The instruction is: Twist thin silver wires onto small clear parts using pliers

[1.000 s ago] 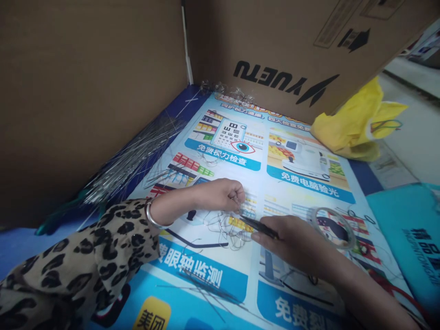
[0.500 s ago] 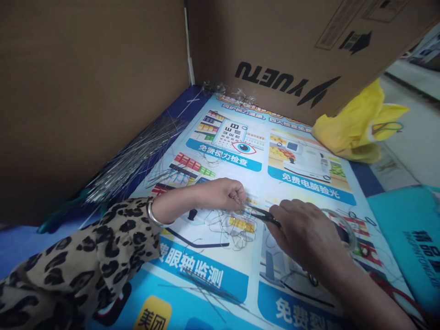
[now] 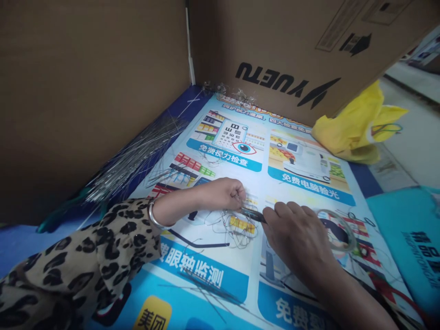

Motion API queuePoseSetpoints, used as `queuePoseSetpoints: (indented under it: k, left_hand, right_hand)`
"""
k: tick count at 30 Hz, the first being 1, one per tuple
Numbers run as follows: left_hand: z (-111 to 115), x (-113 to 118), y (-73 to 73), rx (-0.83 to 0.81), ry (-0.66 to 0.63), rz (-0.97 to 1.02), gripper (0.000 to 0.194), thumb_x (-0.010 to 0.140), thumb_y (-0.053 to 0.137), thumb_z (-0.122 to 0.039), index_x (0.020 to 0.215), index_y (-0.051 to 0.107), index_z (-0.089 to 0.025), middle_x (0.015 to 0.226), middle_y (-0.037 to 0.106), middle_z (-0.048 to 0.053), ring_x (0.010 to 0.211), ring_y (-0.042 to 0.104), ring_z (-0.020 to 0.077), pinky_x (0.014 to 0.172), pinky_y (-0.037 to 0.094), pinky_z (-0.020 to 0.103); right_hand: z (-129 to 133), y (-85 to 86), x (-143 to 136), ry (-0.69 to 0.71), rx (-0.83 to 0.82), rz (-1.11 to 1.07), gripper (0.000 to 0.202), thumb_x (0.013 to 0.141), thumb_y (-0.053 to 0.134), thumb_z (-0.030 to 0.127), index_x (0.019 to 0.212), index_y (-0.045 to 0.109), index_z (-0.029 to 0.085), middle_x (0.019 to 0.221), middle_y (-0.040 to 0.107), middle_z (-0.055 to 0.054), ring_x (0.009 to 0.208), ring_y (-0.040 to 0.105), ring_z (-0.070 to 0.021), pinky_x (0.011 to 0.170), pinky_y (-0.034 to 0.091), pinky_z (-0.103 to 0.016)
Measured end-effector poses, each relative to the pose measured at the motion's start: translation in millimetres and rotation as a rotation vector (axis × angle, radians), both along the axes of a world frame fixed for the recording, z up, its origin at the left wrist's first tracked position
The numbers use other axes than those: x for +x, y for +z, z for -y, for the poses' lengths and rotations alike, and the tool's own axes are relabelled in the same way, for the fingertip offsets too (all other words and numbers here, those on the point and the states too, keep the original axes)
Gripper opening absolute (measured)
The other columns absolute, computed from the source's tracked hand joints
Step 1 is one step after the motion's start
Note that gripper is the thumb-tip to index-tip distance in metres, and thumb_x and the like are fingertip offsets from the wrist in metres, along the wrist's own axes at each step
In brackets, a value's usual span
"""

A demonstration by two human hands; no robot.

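Observation:
My left hand [image 3: 231,193] is closed in a pinch on thin wire, with a silver bangle at its wrist. A loose tangle of looped wire [image 3: 240,231] hangs just below its fingertips. Dark pliers [image 3: 253,214] are held in my right hand [image 3: 295,231], whose fingers wrap round the handles. The tip of the pliers meets the wire right beside my left fingertips. Under both hands lies a printed poster [image 3: 220,176].
A bundle of straight wires [image 3: 127,160] lies at the left. Cardboard walls [image 3: 268,41] stand behind and left. A yellow bag [image 3: 354,128], a clear ring [image 3: 349,229] and a teal packet [image 3: 402,233] are at the right. Cut wires [image 3: 209,286] lie in front.
My right hand has moved slightly left, and the pliers' jaws and handles have come closer together. The clear ring shows more fully. My left hand has hardly moved.

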State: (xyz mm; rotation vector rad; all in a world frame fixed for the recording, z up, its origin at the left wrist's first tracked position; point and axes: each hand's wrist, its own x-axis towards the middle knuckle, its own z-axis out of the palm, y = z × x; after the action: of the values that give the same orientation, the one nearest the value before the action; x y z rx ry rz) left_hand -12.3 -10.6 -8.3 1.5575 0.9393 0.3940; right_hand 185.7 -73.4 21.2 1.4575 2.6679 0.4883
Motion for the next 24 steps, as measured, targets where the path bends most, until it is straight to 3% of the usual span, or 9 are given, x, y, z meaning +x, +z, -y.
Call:
queuePoseSetpoints:
  k: [11,24]
  left_hand:
    - [0.4,0.2,4.5,-0.07,0.028,0.025,0.017,0.064,0.055,-0.012,0.081,0.053,-0.015,0.062,0.058,-0.003,0.052,0.052,0.0081,0.049,0.037,0.018]
    - [8.7,7.3,9.5,-0.067,0.201,0.025,0.014,0.064,0.055,-0.013,0.077,0.054,-0.014,0.063,0.058,-0.002,0.055,0.052,0.0093,0.052,0.039,0.02]
  right_hand:
    - [-1.0,-1.9,-3.0,-0.029,0.008,0.048,0.012,0.075,0.055,0.011,0.067,0.056,0.019,0.063,0.053,-0.004,0.062,0.042,-0.0171,0.057,0.016,-0.031]
    - [-3.6,-8.4,-3.0,-0.081,0.035,0.074,0.01,0.076,0.053,0.01,0.071,0.055,0.018,0.065,0.055,-0.005,0.062,0.047,-0.0179,0.056,0.017,-0.031]
